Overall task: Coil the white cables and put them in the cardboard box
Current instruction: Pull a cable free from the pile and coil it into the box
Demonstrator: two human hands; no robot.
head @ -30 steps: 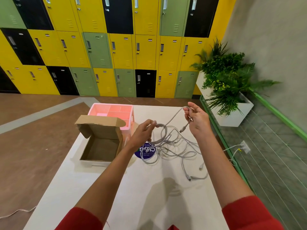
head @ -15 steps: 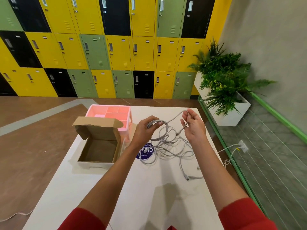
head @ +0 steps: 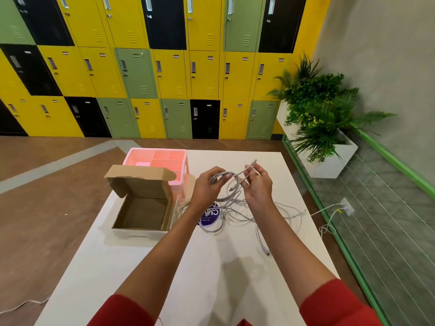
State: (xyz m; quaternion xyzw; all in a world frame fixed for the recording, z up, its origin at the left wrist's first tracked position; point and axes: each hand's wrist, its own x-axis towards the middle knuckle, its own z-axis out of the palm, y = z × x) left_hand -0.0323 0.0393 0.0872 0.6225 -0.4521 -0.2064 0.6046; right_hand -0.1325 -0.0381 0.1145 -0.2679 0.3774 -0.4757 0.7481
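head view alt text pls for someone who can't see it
A person's left hand grips a partly wound white cable coil while the right hand pinches its free end, above a loose tangle of white cables on a white table. An open brown cardboard box sits to the left, a pink plastic compartment tray behind it.

One wide-angle camera sits on the person's head. It faces forward and down, over both forearms, onto the table (head: 211, 278). The left hand (head: 207, 184) and right hand (head: 257, 184) are near the frame's middle, at arm's length from the lens. The lockers (head: 164, 74) stand well beyond, across the top; the plant (head: 317, 109) is at the right. Straight lines bend near the edges.
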